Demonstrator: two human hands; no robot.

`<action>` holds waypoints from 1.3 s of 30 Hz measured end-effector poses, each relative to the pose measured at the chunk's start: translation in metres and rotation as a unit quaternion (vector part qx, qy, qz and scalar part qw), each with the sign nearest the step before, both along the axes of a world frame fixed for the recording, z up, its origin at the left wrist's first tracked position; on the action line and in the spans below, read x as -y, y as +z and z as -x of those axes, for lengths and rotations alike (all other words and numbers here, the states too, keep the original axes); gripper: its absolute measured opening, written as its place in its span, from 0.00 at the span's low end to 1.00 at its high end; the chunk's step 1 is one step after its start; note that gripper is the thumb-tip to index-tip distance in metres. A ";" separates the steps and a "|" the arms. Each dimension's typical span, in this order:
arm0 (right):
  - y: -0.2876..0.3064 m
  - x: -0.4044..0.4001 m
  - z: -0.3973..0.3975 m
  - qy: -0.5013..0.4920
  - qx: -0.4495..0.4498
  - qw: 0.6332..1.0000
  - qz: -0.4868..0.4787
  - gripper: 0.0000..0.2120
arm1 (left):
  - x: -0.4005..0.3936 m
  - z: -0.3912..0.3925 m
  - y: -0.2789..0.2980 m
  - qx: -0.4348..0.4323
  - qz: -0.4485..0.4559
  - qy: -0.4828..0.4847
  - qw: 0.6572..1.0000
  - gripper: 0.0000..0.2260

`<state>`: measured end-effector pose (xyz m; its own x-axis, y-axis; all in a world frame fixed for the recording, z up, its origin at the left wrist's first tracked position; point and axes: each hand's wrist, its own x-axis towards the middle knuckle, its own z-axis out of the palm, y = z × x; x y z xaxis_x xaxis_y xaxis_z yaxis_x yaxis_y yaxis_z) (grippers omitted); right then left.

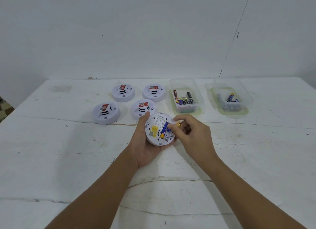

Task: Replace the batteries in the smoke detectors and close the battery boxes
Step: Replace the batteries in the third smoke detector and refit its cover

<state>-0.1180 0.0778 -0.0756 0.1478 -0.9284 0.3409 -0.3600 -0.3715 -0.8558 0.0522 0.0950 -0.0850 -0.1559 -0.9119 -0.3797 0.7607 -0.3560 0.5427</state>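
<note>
Above the white table point(68, 160), near its middle, a smoke detector point(154, 126) turned back-side up, cradled in the left hand point(145, 143) with fingers and thumb curled round its rim; battery bay uncovered, one blue-and-yellow battery point(164, 130) lying in it; no cover to be made out anywhere. Just right of the bay, the right hand point(191, 134), fingers bent and pinching a second battery point(177, 125) by its gold end, the other end angled down toward the empty slot beside the first cell. Judged from this: mid-swap on this unit, either seating or lifting out the second cell; cannot tell which from one look. Behind, four more detectors point(123, 92) point(153, 92) point(106, 112) point(142, 109) face up in two rows, touched by neither hand; probably waiting their turn, though could equally be finished. Further right, two clear trays, well apart from the hands: the nearer tray point(172, 92) with a mixed heap of cells, the farther tray point(212, 95) with fewer; which holds fresh stock and which spent, not evident. Next move, if seating: match polarity to the slot markings, press the spring end first, then push flat; afterwards find the cover and snap it shut.
</note>
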 end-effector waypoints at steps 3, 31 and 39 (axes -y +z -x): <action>-0.003 -0.003 -0.007 -0.017 0.028 0.999 -0.014 0.12 | -0.002 0.000 0.003 0.004 0.003 -0.003 1.000 0.29; -0.034 -0.008 -0.017 -0.050 -0.009 0.996 0.074 0.07 | -0.001 0.000 -0.004 0.019 0.009 -0.017 1.000 0.30; -0.037 -0.010 -0.017 -0.042 -0.054 0.992 0.105 0.08 | -0.005 0.001 0.003 0.038 -0.002 -0.002 0.999 0.29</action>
